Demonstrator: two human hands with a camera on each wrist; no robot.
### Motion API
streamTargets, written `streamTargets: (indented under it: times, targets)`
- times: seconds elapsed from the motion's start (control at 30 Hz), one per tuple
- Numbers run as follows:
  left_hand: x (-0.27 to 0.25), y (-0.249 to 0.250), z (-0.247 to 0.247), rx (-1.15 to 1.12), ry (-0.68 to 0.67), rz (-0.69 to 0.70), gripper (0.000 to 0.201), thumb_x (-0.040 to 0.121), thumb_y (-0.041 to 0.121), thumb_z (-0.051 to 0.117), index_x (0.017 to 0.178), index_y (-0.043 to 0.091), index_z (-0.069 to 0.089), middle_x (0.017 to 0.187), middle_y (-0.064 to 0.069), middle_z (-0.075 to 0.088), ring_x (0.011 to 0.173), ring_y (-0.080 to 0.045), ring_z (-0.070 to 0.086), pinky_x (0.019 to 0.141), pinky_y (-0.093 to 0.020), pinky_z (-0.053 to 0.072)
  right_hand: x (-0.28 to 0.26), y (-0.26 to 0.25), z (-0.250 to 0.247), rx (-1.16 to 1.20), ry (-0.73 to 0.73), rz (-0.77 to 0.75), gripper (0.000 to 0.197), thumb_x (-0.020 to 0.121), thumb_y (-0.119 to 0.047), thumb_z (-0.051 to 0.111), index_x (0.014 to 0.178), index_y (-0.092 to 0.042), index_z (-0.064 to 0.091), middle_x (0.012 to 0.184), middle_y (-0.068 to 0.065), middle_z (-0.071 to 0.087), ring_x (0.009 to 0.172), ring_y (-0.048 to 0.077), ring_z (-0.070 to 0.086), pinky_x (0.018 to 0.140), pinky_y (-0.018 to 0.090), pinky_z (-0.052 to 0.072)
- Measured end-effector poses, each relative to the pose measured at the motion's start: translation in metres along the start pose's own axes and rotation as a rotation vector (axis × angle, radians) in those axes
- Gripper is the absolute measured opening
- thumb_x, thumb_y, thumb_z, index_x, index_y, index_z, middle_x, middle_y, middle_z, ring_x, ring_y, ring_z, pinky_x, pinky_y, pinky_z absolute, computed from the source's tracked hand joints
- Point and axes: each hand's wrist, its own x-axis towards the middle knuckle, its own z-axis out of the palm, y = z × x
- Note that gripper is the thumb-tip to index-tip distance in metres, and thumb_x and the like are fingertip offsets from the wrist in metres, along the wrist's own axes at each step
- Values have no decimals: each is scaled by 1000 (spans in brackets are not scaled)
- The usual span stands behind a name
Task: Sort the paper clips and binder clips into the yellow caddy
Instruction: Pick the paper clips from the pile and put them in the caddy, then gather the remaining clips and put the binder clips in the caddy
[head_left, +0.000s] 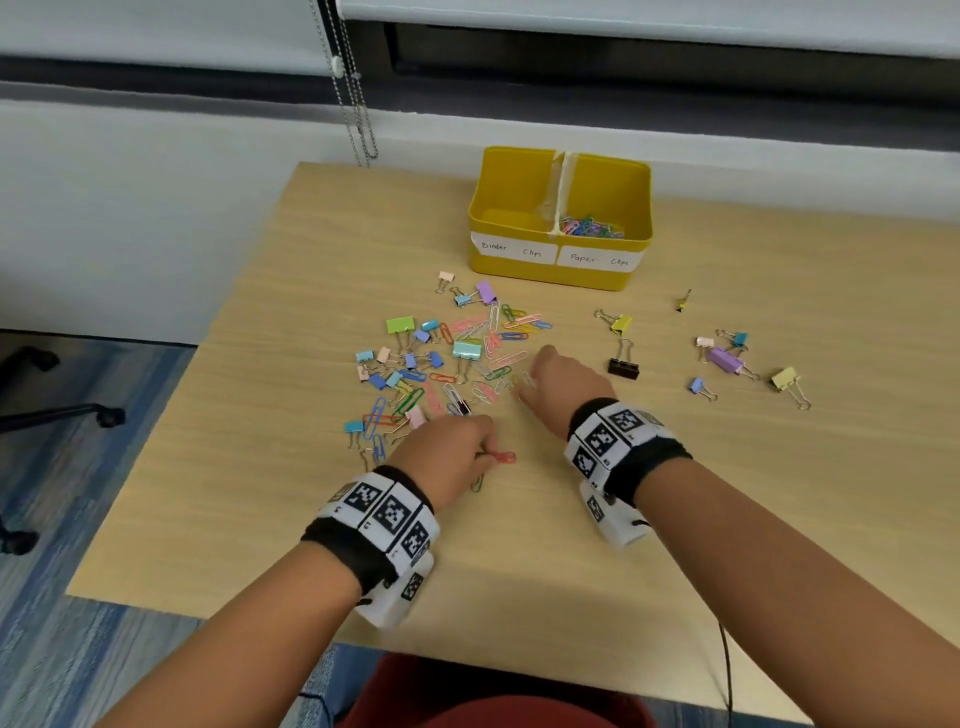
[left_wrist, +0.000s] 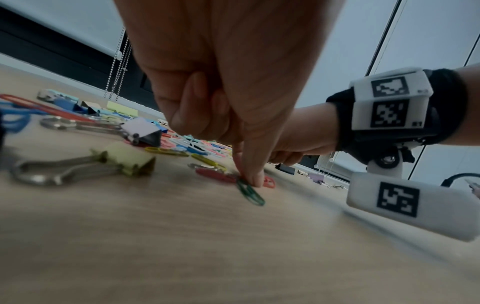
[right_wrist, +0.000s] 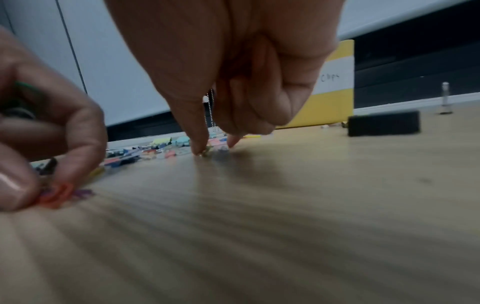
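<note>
One yellow caddy (head_left: 558, 270) with two compartments stands at the upper middle of the frame. Seven binder clips (head_left: 724, 359) lie apart at right, one of them black (head_left: 623, 368). The mixed pile (head_left: 441, 364) at centre is too tangled to count.

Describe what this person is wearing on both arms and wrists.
Both forearms are bare, with no sleeves. Each wrist carries a black fabric wristband under a white blocky bracelet printed with square black-and-white fiducial markers, the left wrist likewise. A white box-shaped camera housing, also marker-tagged, hangs beneath each wrist. A thin black cable trails off the table's near edge.
</note>
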Motion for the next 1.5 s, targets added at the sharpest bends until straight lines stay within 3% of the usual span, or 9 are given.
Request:
streamTargets:
  times: [0.3, 0.47, 0.63, 0.73, 0.97, 1.1, 1.23, 1.33, 1.5]
  targets:
    - [14, 2, -10, 241, -124, 163, 28, 91, 30, 48, 103, 6, 55, 99, -13, 66, 91, -31, 62, 71, -33, 43, 0, -14, -1, -190, -149, 39, 33, 90, -24, 44, 117, -5, 45, 112, 11, 61, 99, 31, 60, 71, 34, 40]
    - [22, -4, -11, 129, -200, 121, 24, 87, 28, 55, 98, 8, 59, 97, -10, 67, 87, -26, 62, 74, -33, 46, -12, 16, -6, 51, -241, -19, 17, 93, -25, 44, 98, -9, 40, 81, 5, 50, 84, 27, 52, 67, 29, 33]
    - [34, -5, -31, -108, -139, 86, 12, 84, 24, 60, 89, 13, 59, 100, 0, 71, 81, -14, 66, 69, -26, 51, -3, 37, -73, 360, 90, -6, 16, 94, -24, 45, 94, -9, 47, 82, 10, 58, 73, 23, 51, 64, 28, 34]
    - [48, 5, -59, -162, -27, 83, 9, 84, 21, 62, 88, 13, 59, 73, 4, 64, 56, -9, 53, 53, -11, 36, 34, 29, -126, 296, 337, -34, 14, 95, -22, 41, 96, -9, 45, 81, 8, 54, 71, 23, 48, 55, 28, 31]
    - [94, 41, -117, -54, 183, 81, 11, 85, 24, 61, 86, 13, 58, 49, 8, 40, 48, -8, 38, 51, -30, 34, 137, 28, -155, 20, 169, 128, 22, 92, -14, 41, 79, -4, 55, 79, 12, 53, 81, 28, 54, 70, 33, 45]
    - [145, 72, -145, 65, 266, 74, 14, 85, 25, 56, 87, 11, 60, 58, 1, 45, 61, -22, 47, 61, -29, 34, 127, 51, -152, 255, 249, 68, 33, 93, -15, 39, 117, -4, 58, 115, 15, 63, 96, 31, 60, 80, 32, 48]
    - [204, 105, -158, 149, 244, 74, 18, 86, 26, 56, 74, 14, 51, 72, -8, 47, 69, -26, 44, 63, -31, 36, 80, 77, -138, 556, 556, -30, 21, 90, -14, 46, 102, -10, 62, 103, 6, 66, 83, 19, 60, 75, 25, 53]
    - [241, 105, -140, 278, 99, 66, 31, 88, 23, 56, 63, 8, 45, 58, -4, 42, 55, -23, 43, 52, -30, 39, 44, 95, -114, 699, 606, -11, 16, 88, -12, 47, 97, -13, 61, 99, 5, 67, 82, 17, 61, 77, 39, 56]
    - [253, 102, -129, 423, 5, 33, 33, 87, 27, 61, 117, 13, 58, 110, -9, 65, 98, -32, 62, 79, -36, 51, -3, 104, -69, 708, 473, -7, 14, 89, -12, 48, 96, -18, 59, 97, 5, 68, 85, 16, 61, 68, 28, 50]
